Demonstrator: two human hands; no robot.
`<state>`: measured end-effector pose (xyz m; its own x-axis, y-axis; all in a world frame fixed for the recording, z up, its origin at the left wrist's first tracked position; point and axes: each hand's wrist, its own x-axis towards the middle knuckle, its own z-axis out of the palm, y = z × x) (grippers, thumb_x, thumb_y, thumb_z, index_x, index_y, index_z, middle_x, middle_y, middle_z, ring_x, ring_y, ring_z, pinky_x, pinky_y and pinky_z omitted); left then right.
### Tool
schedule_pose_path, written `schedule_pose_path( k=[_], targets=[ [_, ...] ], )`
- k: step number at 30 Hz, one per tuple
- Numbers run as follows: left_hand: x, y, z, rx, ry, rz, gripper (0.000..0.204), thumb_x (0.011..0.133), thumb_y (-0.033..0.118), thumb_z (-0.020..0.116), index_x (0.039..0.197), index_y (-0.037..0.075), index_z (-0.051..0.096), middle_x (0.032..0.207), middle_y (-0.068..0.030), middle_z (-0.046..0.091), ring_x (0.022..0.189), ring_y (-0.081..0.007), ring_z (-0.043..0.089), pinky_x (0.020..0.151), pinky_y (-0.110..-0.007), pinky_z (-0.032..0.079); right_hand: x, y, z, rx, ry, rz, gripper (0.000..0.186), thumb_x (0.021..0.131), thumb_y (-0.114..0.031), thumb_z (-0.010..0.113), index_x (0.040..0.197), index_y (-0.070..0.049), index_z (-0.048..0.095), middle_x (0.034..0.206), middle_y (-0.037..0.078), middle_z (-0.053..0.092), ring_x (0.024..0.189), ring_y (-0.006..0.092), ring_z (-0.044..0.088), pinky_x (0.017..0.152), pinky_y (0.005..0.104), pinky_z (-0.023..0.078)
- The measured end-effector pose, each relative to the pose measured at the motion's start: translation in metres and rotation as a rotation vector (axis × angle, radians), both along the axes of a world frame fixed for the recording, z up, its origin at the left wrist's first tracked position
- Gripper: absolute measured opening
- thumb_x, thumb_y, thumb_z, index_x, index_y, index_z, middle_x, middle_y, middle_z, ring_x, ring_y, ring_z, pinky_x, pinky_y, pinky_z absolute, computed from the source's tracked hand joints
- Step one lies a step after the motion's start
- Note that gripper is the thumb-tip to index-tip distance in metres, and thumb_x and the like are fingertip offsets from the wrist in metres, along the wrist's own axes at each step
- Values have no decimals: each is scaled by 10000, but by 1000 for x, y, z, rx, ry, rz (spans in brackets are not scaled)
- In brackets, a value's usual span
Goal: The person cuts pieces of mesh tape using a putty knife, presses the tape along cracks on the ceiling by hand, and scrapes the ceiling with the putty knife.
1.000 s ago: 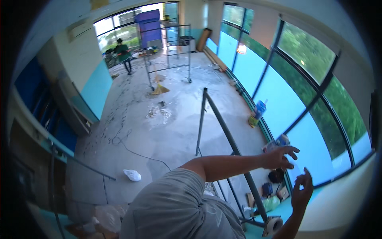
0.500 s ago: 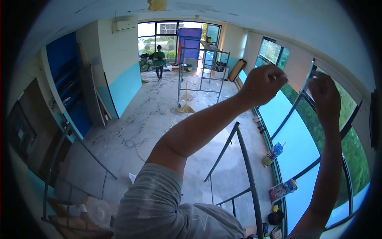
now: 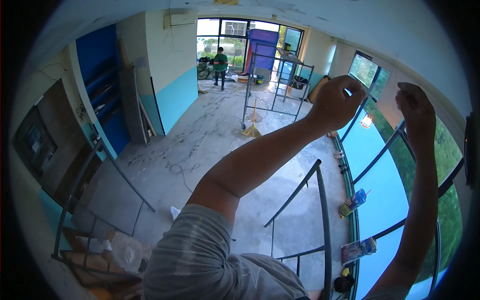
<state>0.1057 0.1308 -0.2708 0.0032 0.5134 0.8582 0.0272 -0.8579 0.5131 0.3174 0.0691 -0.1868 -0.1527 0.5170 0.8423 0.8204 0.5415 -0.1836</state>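
Both my arms are raised toward the upper right, by the window wall. My left hand point(image 3: 340, 102) is closed, thumb and fingertips pinched together; a thin strand seems to lie at the fingertips, too fine to make out. Just right of it, at about the same height, my right hand point(image 3: 419, 106) has its fingers curled inward, and what they hold, if anything, is hidden. The two hands are apart. A lit bulb point(image 3: 366, 121) shows beneath my left fingertips; whether it hangs from that strand I cannot tell. Behind the hands are the dark-framed windows point(image 3: 395, 145).
Grey metal rails point(image 3: 320, 200) stand close below me, with another set point(image 3: 75, 200) at left. Farther off are a scaffold point(image 3: 272, 107), a broom point(image 3: 252, 131) and a person in green point(image 3: 220, 62). Cans point(image 3: 354, 200) line the window ledge. A cord point(image 3: 185, 170) lies on the floor.
The whole view has swung, so the room sits farther right and slightly lower. The bulb has come into sight below my left hand. Both hands stay raised, with fingers still curled.
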Motion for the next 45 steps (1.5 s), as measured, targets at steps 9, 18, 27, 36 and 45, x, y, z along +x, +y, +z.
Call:
schedule_pose_path(
  k=[9,18,27,36,45],
  targets=[
    [-7,2,-3,13,2,95,281,861,262,681,971,3,689,909,-133,704,796,-214,694,718,-338,532,8,29,7,34,-78,9,307,875,-129,699,1170,-54,660,1012,81,718,913,175,698,858,323,539],
    [9,6,0,56,-48,178,253,856,237,684,958,5,698,923,-124,709,769,-195,684,713,-332,532,22,48,21,21,-55,51,282,889,-174,688,1134,-36,677,1020,108,730,929,200,705,860,322,536],
    [27,11,11,73,-78,181,233,858,226,684,950,12,697,911,-112,708,748,-188,680,707,-339,530,40,55,36,84,-128,64,277,897,-181,686,1124,-23,678,1052,135,727,969,235,707,894,342,535],
    [45,19,23,129,-84,192,236,851,221,681,956,10,691,920,-111,705,720,-200,680,701,-332,526,63,68,52,95,-170,52,304,881,-210,704,1106,-8,678,1053,150,722,971,246,705,909,349,540],
    [56,26,33,114,-118,213,227,851,214,677,953,12,687,926,-109,704,761,-211,686,719,-334,526,66,64,62,88,-146,46,293,879,-205,694,1074,14,674,1038,161,718,955,251,701,934,352,528]
  ],
)
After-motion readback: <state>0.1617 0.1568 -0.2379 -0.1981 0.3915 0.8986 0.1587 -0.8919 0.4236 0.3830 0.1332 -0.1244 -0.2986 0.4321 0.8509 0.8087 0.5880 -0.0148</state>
